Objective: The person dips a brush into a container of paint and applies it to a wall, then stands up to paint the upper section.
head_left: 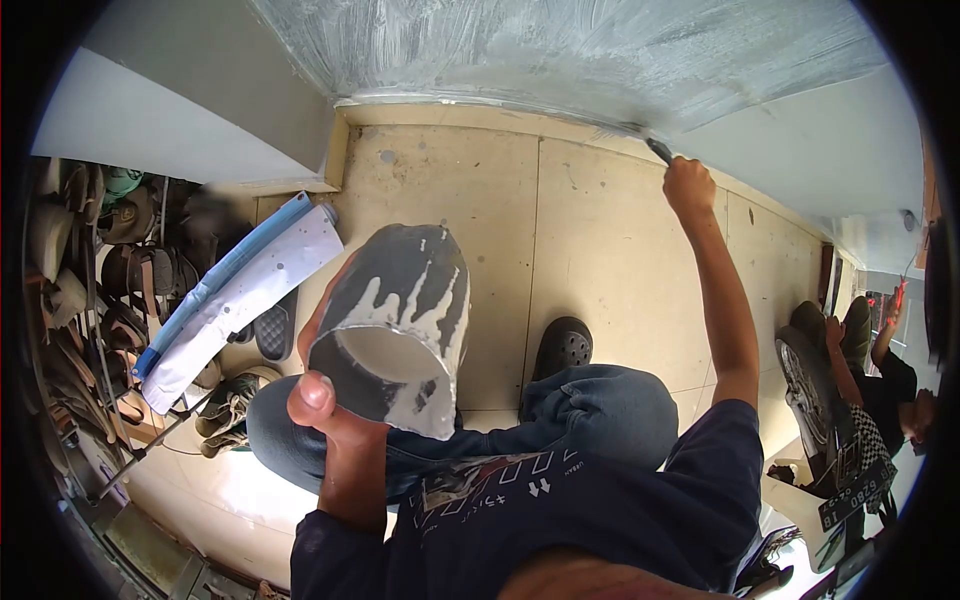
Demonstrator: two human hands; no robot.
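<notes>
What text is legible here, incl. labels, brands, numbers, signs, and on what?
"URBAN": small print on the dark shirt; Japanese characters and outlined lettering there too distorted to read.
"6280": motorcycle plate; its other characters too unclear to quote.
No readable text on the paint-streaked container.

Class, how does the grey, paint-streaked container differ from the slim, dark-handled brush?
The container is broad and open-mouthed; the brush is narrow. The container is in the left hand; the brush is in the right hand, at the streaky grey wall's foot. Both are held.
</notes>
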